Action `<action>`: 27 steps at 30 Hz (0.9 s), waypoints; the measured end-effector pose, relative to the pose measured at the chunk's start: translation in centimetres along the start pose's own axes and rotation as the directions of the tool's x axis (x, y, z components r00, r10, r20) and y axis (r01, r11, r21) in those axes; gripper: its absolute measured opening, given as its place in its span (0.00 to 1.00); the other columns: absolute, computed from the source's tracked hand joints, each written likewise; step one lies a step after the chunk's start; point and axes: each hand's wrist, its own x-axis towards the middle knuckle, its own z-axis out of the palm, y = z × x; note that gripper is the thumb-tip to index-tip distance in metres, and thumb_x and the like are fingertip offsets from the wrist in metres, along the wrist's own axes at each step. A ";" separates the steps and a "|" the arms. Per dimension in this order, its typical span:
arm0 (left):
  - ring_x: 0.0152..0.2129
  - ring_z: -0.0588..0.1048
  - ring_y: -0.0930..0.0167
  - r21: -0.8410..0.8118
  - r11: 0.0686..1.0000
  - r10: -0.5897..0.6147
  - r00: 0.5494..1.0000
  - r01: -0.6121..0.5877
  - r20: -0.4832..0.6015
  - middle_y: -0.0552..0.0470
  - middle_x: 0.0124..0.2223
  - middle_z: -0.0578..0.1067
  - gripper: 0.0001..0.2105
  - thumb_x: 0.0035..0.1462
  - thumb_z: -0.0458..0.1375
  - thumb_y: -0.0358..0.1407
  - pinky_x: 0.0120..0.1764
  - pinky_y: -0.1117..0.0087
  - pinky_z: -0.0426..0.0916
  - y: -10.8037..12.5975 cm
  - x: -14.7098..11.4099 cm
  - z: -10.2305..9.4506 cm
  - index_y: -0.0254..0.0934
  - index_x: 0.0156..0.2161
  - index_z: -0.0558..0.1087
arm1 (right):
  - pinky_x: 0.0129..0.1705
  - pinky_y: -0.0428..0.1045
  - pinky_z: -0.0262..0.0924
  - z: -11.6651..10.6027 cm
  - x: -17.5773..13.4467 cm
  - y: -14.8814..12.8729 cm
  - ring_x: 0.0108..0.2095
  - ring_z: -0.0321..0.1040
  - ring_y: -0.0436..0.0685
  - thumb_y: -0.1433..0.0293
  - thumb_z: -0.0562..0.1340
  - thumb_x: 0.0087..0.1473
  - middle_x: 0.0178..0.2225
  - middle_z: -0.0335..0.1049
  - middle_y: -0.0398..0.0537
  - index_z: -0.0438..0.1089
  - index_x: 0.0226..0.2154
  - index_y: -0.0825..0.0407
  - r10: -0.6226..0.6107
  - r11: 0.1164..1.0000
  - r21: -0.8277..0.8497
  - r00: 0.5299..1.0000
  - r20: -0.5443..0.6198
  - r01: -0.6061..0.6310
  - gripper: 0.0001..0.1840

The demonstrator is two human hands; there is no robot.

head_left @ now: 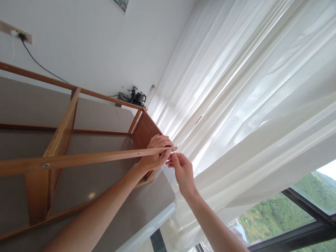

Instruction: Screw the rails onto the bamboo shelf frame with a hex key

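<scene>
Black kettle [140, 97] near white curtains [236, 87]

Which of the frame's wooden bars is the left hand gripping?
The bar crossing mid-picture, gripped near its far end by the left hand; only it shows a large round metal fitting.

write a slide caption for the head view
Left hand holding a wooden bar near its end, right hand close to the tip, white curtains behind.

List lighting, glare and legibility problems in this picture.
All in the head view: daylight glows through the white curtains; the sky is washed out; the gray tabletop carries a glare spot; the thin rod by the right hand is too small to identify.
</scene>
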 end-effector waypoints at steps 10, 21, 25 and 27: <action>0.49 0.75 0.65 -0.011 1.000 0.025 0.999 -0.025 0.026 0.52 0.42 0.80 0.09 0.65 0.52 0.33 0.61 0.54 0.63 0.3 0.9 -0.9 0.42 0.42 0.74 | 0.38 0.51 0.69 -0.1 -0.8 0.2 0.32 0.73 0.55 0.52 0.60 0.63 0.34 0.77 0.49 0.72 0.35 0.50 -0.027 0.993 -0.112 0.999 -0.036 0.023 0.19; 0.50 0.74 0.64 0.072 0.996 0.051 0.998 -0.053 0.022 0.51 0.44 0.79 0.08 0.61 0.57 0.33 0.63 0.52 0.61 0.1 0.4 -0.3 0.43 0.45 0.72 | 0.36 0.49 0.66 -3.5 0.4 -0.9 0.34 0.71 0.54 0.62 0.52 0.71 0.42 0.75 0.50 0.74 0.45 0.48 -0.453 0.551 -0.710 0.871 0.187 0.439 0.16; 0.49 0.74 0.64 0.088 0.995 0.049 0.998 -0.051 0.025 0.51 0.44 0.79 0.09 0.60 0.56 0.31 0.62 0.51 0.62 0.2 0.5 -0.1 0.43 0.45 0.73 | 0.37 0.50 0.66 -3.7 1.0 -0.8 0.35 0.73 0.55 0.64 0.51 0.72 0.41 0.76 0.50 0.73 0.48 0.47 -0.458 0.441 -0.750 0.842 0.284 0.493 0.16; 0.49 0.74 0.64 0.084 0.996 0.041 0.999 -0.042 0.022 0.51 0.44 0.78 0.09 0.60 0.56 0.32 0.62 0.51 0.62 0.3 0.5 -0.1 0.43 0.45 0.72 | 0.39 0.50 0.67 -3.7 1.3 -0.6 0.39 0.74 0.56 0.65 0.50 0.72 0.43 0.75 0.52 0.73 0.49 0.47 -0.477 0.391 -0.752 0.816 0.327 0.530 0.16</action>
